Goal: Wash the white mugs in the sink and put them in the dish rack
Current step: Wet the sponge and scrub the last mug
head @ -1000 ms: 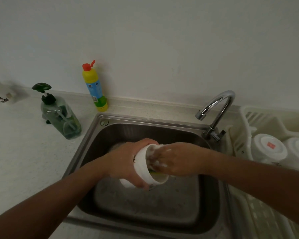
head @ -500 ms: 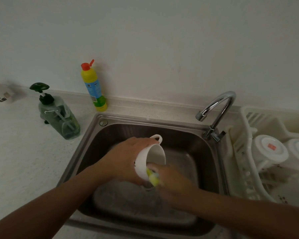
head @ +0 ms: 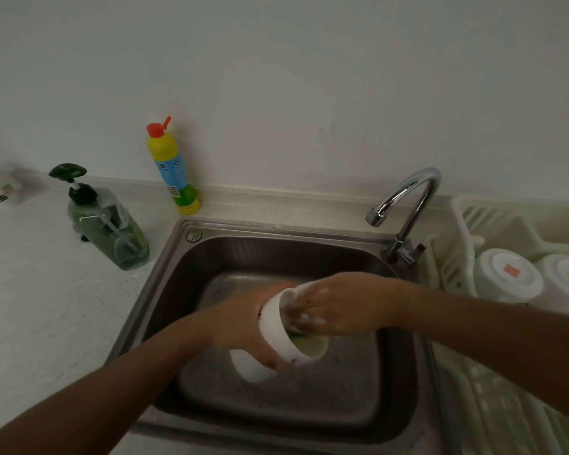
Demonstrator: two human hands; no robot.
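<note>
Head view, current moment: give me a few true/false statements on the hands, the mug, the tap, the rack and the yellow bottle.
1. The left hand grips a white mug over the sink. True.
2. The right hand hangs idle. False: it reaches into the mug's mouth with a yellow-green sponge, foam on it.
3. Water pours from the tap. False: no stream shows.
4. Two upturned mugs sit in the dish rack. True.
5. The yellow bottle lies in the sink. False: it stands upright on the counter by the wall.
</note>
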